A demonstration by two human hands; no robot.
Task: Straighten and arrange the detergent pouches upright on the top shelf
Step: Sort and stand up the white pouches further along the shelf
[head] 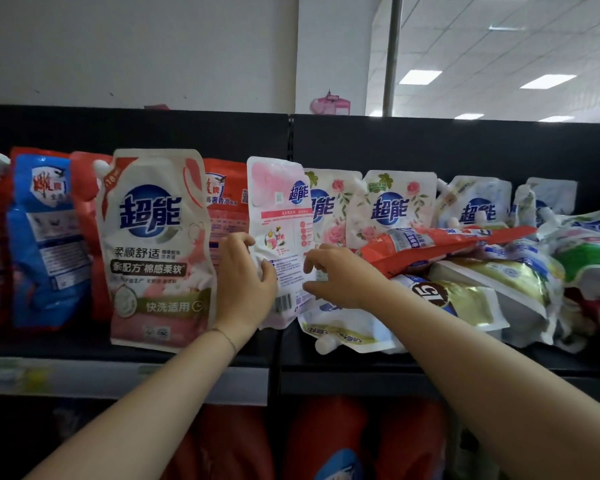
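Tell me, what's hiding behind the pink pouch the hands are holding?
Behind the pink pouch peeks a rose-printed pouch, with a red pouch at its other side. Whatever is directly behind its middle is covered.

Pale pink pouch [278,216] with white text panel; neighbouring pouch [392,206] white with pink roses.

Two hands reach in: left hand [244,271], right hand [340,277]. About nine pouches [156,247] stand upright on the shelf [125,375]. Fallen pouches [465,296] form a pile at right; count unclear.
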